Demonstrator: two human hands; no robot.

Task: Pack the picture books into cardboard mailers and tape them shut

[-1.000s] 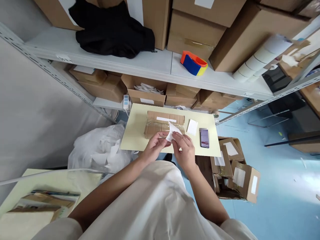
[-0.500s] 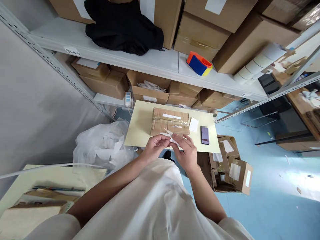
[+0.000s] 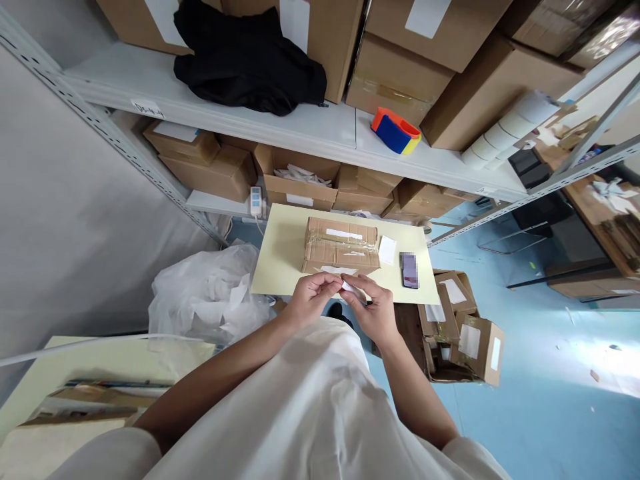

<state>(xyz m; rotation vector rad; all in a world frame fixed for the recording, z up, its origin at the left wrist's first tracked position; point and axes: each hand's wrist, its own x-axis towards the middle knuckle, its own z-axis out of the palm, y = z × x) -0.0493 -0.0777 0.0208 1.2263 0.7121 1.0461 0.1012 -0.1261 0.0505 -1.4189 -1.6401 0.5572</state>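
Both of my hands are close together at the near edge of the pale yellow table. My right hand [image 3: 374, 308] is closed, pinching a small white paper label [image 3: 354, 291] between thumb and fingers. My left hand [image 3: 313, 297] is also closed, its fingertips at the label's left end; its fingers partly hide what they grip. Just beyond my hands lies a taped cardboard box [image 3: 341, 250] with white labels on its top and near side. To its right are a white slip of paper [image 3: 387, 249] and a phone [image 3: 409, 270].
The table [image 3: 283, 230] stands against a metal shelf [image 3: 310, 127] loaded with cartons. A plastic bag of paper scraps [image 3: 205, 287] is left of the table. Labelled boxes [image 3: 470, 340] sit in a carton on the floor at right. A black garment [image 3: 250, 63] lies on the shelf.
The thin white piece that stood up from between my fingers no longer shows; the label looks smaller, folded or turned. My hands stay in nearly the same place.
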